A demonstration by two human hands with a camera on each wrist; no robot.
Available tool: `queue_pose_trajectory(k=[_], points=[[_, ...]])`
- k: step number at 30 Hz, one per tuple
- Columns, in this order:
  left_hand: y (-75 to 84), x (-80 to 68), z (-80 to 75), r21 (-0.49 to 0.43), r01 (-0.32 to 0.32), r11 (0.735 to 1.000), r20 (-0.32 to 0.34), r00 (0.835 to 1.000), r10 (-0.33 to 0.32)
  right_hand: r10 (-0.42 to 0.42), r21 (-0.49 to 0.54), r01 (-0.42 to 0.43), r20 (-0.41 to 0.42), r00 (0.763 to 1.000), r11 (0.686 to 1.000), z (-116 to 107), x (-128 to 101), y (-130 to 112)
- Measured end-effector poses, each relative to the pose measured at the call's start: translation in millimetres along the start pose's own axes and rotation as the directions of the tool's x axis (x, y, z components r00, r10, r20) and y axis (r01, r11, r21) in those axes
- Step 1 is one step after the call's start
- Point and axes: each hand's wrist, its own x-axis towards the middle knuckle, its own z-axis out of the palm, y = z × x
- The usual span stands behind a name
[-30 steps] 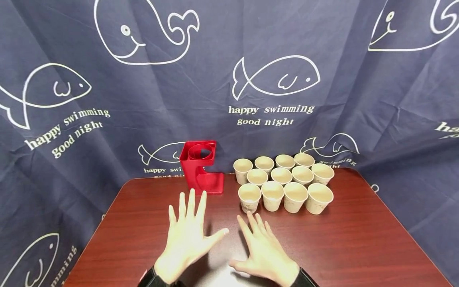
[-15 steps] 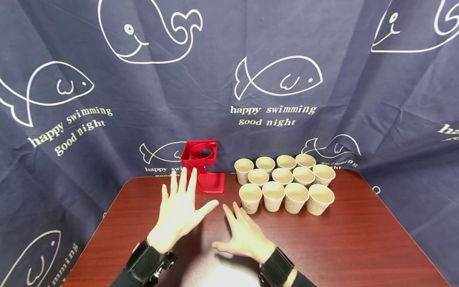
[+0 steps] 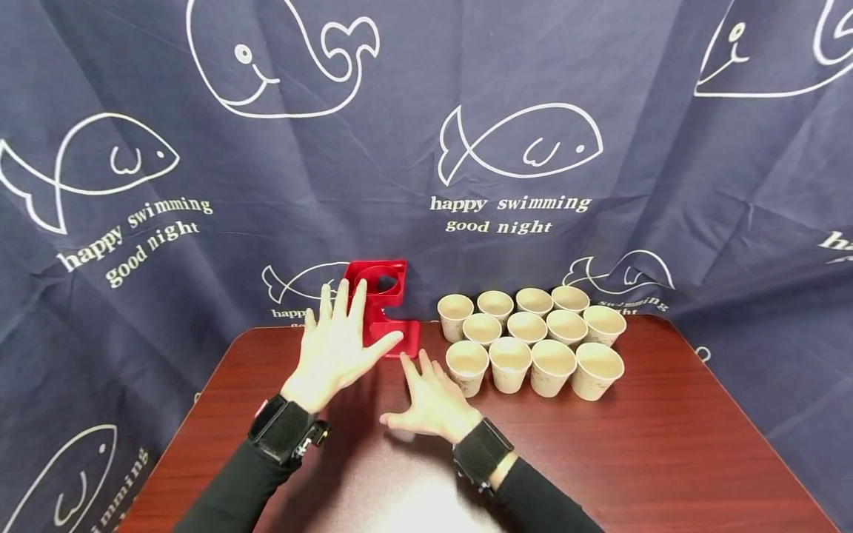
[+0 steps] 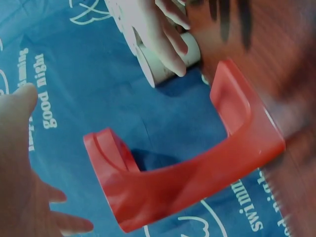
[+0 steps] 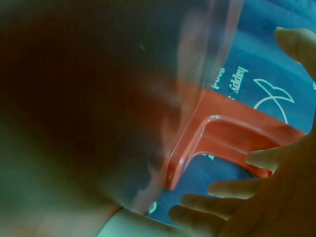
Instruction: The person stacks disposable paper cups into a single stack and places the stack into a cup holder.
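Note:
A red C-shaped plastic stand (image 3: pixel 401 338), with a round opening in its top, stands at the back left of the table. My left hand (image 3: pixel 335 346) is raised in front of it, fingers spread, hiding its left part in the head view. A gap shows between that hand (image 4: pixel 19 168) and the stand (image 4: pixel 177 185) in the left wrist view. My right hand (image 3: pixel 429 397), fingers spread, hovers near the stand's base, left of the front-left paper cup (image 3: pixel 466 368). Neither hand holds anything. The right wrist view has the right hand's fingers (image 5: pixel 237 187) in front of the stand (image 5: pixel 232 121).
Several pale paper cups (image 3: pixel 553 368) stand upright in rows at the back right of the brown table (image 3: pixel 633 459). A dark blue curtain (image 3: pixel 400 148) with whale and fish drawings hangs close behind. Black straps (image 3: pixel 485 451) are on both wrists.
Both hands have moved forward and to the left, nearer to the red stand. The stand and the cups keep their places; the head view has shifted slightly.

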Motion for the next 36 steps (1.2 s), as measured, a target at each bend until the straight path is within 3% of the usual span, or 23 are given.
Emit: queue_pose_trajectory(k=[10,19,23,28,36], points=[[-9.9,26.5,-3.5,-0.011,0.034,0.999,0.041,0.999,-0.034,0.054,-0.016,-0.054,-0.019,0.998,0.998,0,25,-1],[-24.3,41.5,-3.5,0.009,0.045,0.999,0.032,0.998,-0.045,0.142,0.028,-0.142,0.03,0.989,0.989,5,51,-1],[-30.8,41.5,0.4,0.027,0.04,0.999,-0.013,0.999,-0.04,0.173,0.043,-0.174,0.034,0.984,0.984,6,58,-3],[-32.5,39.4,4.5,0.046,0.044,0.998,-0.083,0.996,-0.04,0.218,-0.016,-0.217,0.053,0.975,0.976,9,64,-5],[-29.1,39.1,5.2,0.012,0.013,1.0,-0.206,0.978,-0.01,0.264,-0.063,-0.259,0.082,0.961,0.964,9,67,-6]])
